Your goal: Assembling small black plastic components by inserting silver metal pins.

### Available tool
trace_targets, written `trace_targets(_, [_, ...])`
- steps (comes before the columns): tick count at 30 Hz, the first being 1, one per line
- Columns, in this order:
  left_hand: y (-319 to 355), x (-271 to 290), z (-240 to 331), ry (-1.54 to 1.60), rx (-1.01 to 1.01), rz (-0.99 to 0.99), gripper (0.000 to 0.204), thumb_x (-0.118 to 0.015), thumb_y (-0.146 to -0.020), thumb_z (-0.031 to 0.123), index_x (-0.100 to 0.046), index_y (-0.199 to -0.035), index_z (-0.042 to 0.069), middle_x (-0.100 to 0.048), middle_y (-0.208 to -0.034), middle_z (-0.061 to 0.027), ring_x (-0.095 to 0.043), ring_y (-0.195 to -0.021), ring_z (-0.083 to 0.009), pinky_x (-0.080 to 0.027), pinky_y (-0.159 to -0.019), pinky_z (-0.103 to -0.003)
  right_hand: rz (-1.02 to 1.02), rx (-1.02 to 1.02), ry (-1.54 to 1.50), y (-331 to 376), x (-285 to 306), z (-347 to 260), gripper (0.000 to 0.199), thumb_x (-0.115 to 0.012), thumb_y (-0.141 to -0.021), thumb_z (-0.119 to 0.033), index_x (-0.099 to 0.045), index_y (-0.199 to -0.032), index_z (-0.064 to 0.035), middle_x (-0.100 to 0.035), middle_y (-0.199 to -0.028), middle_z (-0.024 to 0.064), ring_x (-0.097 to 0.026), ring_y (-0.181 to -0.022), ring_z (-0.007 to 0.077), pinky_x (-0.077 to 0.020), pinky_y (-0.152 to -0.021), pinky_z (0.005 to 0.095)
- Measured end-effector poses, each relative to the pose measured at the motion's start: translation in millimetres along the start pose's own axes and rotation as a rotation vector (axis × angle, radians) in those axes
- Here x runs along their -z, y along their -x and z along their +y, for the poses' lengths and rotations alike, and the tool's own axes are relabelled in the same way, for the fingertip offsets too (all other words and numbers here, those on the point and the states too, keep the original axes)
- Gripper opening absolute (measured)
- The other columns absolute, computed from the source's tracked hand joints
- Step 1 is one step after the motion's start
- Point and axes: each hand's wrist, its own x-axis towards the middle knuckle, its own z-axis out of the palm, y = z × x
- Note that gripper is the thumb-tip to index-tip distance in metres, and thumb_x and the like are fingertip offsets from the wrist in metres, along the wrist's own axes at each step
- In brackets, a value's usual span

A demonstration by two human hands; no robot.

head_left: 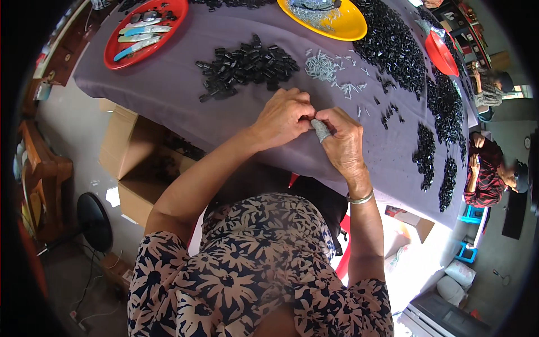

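Observation:
My left hand (285, 116) and my right hand (341, 137) meet fingertip to fingertip over the grey cloth-covered table (185, 67). Both are pinched together on a small part that the fingers hide. A grey fabric cot covers my right thumb (321, 130). A silver bangle (360, 198) sits on my right wrist. Just beyond the hands lie a heap of small black plastic pieces (246, 66) and a scatter of small silver metal pins (327, 70).
A red tray (145, 31) holding pale tools sits far left, a yellow tray (331, 19) far middle, a red dish (439, 53) right. Black parts (426, 84) run along the right side. An open cardboard box (140, 163) stands below. Another person (494, 171) sits right.

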Motion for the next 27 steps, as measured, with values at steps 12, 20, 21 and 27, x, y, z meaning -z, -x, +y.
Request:
trace_targets(12, [-1.1, 2.6, 2.6, 0.233, 0.066, -0.017, 0.044, -0.079, -0.067, 0.008, -0.064, -0.109, 0.005, -0.066, -0.083, -0.0055, -0.064, -0.079, -0.0249, -0.048, -0.075, -0.038, -0.266, -0.373, -0.406, -4.6, 9.6, 20.2, 0.010, -0.068, -0.085, 0.008, -0.067, -0.093, 0.0022, -0.068, -0.084, 0.0023, -0.062, -0.082, 0.0066, -0.0518, -0.073, 0.0238])
trace_targets(20, [3.0, 6.9, 3.7, 0.244, 0.107, 0.028, 0.043, -0.081, -0.070, 0.012, -0.066, -0.110, 0.006, -0.065, -0.078, -0.0068, -0.062, -0.071, -0.0244, -0.050, -0.068, -0.037, -0.374, -0.540, -0.271, -21.0, 18.8, -3.7, 0.004, -0.070, -0.086, -0.003, -0.068, -0.088, -0.0004, -0.067, -0.078, -0.0006, -0.056, -0.070, 0.0043, -0.0451, -0.062, 0.0217])
trace_targets(21, [4.3, 5.5, 4.1, 0.246, 0.100, 0.030, 0.047, -0.081, -0.070, 0.013, -0.065, -0.113, 0.006, -0.065, -0.079, -0.0068, -0.062, -0.072, -0.0243, -0.049, -0.069, -0.037, -0.406, -0.555, -0.296, -24.1, 19.3, -1.1, 0.005, -0.070, -0.084, -0.004, -0.069, -0.087, -0.0010, -0.065, -0.076, -0.0005, -0.055, -0.067, 0.0047, -0.0434, -0.058, 0.0215])
trace_targets(27, [11.4, 7.1, 9.5, 0.218, 0.069, 0.030, 0.057, -0.081, -0.073, 0.016, -0.058, -0.125, 0.004, -0.064, -0.082, -0.0058, -0.062, -0.077, -0.0251, -0.049, -0.073, -0.039, -0.668, -0.678, -0.511, -37.4, 18.2, 12.3, 0.014, -0.076, -0.080, -0.009, -0.067, -0.080, 0.0010, -0.062, -0.067, 0.0024, -0.055, -0.060, 0.0089, -0.0413, -0.051, 0.0247])
